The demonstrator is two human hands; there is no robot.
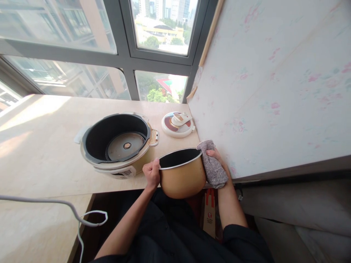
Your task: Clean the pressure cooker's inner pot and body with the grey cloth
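A gold-coloured inner pot (183, 179) with a dark inside is held up at the counter's front edge, its mouth tipped away from me. My left hand (152, 173) grips the pot's rim on the left side. On the other side, my right hand (214, 154) is closed on a grey-brown cloth (215, 171), which presses against the pot's right rim and hangs down beside it. Left of the pot stands the open cooker body (116, 166), with a dark cavity and a metal heating plate at its bottom. Behind the pot, the cooker lid (177, 125) lies on the counter.
The pale counter (46, 153) runs along the window (161, 58). A flowered wall (274, 91) closes off the right side. A grey cable (55, 201) crosses the lower left. Below the counter edge, a brown paper bag (209, 215) with red handles is partly visible.
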